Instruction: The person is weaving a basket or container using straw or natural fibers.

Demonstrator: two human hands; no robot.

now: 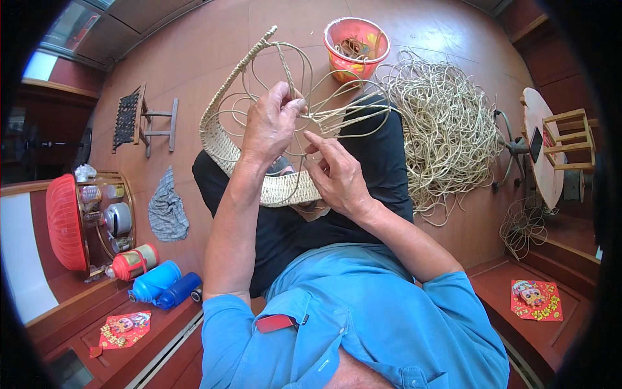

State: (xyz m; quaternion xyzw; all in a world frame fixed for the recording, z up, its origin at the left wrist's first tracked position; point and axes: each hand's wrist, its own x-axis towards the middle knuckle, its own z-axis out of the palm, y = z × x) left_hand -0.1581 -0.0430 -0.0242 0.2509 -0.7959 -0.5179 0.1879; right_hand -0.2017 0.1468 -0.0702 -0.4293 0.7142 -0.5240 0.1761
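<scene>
A pale woven basket (pixel 214 135) rests across my lap, its curved wall plaited tightly and loose strands looping out of it. My left hand (pixel 267 126) is over the basket's opening, thumb and fingers pinched on a wicker strand (pixel 289 68) that rises beyond the knuckles. Just below and to the right, my right hand (pixel 340 176) has bent fingers around another thin strand (pixel 291 154) near the basket's near wall. Its fingertips are close to the left hand's pinch but apart from it. More long strands (pixel 359 115) fan out to the right over my right knee.
A big heap of loose strands (pixel 447 123) covers the floor at right. Beyond the basket stands a red bucket (pixel 353 61) with strands inside. At left are a small stool (pixel 148 120), a grey cloth (pixel 168 207) and flasks (pixel 155 282); at right, a round table (pixel 538 149).
</scene>
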